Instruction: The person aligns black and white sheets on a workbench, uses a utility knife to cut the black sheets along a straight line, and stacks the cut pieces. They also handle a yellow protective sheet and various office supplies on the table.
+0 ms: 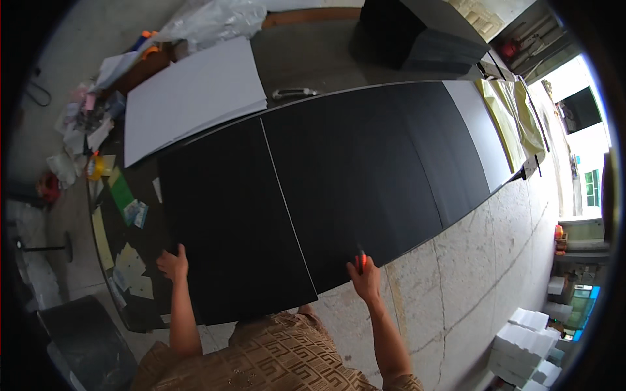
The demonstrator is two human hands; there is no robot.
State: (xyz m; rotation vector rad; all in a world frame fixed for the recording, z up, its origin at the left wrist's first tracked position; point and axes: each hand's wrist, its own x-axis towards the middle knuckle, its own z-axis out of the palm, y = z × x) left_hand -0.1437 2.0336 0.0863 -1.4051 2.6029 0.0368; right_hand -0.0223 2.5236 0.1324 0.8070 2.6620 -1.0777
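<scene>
Closest to the camera was the person's patterned tan shirt [274, 358], with both bare forearms reaching up from it onto a big black sheet [235, 221] laid flat on the worktable [306, 58].

Left hand [173, 264] sat at the sheet's near-left edge, fingers curled loosely over the border and touching it, thumb side up. Not a tight pinch as far as I could see, more like pressing or steadying the edge.

Right hand [365, 277] was closed around a small red-handled cutter [360, 259], dark tip pointing away from the body, right at the near edge of a second, wider black sheet [365, 169]. Whether the tip actually touched the sheet, couldn't tell.

Between the two black sheets ran a thin pale seam [282, 189], going from the far side down toward the person. So the left sheet lay just beside the right one, edges meeting or nearly so.

Further back on the left was a stack of white boards [192, 98], partly overlapping the table's far-left corner. Paper scraps [127, 260] lay along the table's left rim near the left hand. A black box [417, 39] stood at the far end, and yellowish sheets [515, 117] lay off to the far right. White blocks [531, 345] were piled on the floor at near right.
</scene>
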